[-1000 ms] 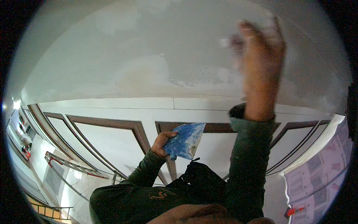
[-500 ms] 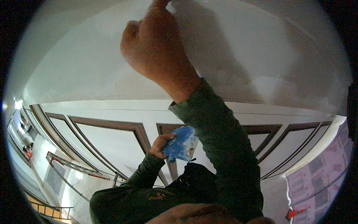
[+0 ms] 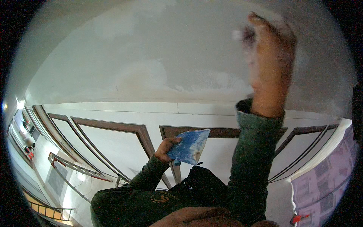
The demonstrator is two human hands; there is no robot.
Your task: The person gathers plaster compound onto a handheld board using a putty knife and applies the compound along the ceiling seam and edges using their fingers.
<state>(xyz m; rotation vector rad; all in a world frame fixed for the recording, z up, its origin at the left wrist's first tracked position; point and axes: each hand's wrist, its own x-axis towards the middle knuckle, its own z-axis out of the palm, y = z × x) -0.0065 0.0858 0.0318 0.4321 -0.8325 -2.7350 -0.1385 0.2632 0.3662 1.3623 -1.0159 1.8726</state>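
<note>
My left hand [image 3: 165,150] grips the edge of a blue putty board [image 3: 188,146], held tilted in front of my body. White and grey filler is smeared over its face, thickest toward the right edge. Up against the pale plastered surface [image 3: 143,45], my right hand [image 3: 273,56] is raised at the upper right with curled fingers, blurred by motion. A small whitish blurred shape beside those fingers is too unclear to name. Lighter patches of filler [image 3: 143,75] mark the surface to the left of that hand.
Below the plastered surface runs a white panelled wall with brown trim [image 3: 107,124]. A ladder [image 3: 77,166] stands at the lower left, and a black rail [image 3: 51,212] lies below it. Toward the far left, a person [image 3: 29,145] is small in the distance. White-edged purple sheeting [image 3: 321,178] is at the right.
My right hand has swept from the upper middle to the right, uncovering the patched surface. My left hand still holds the putty board, which has tilted slightly.
</note>
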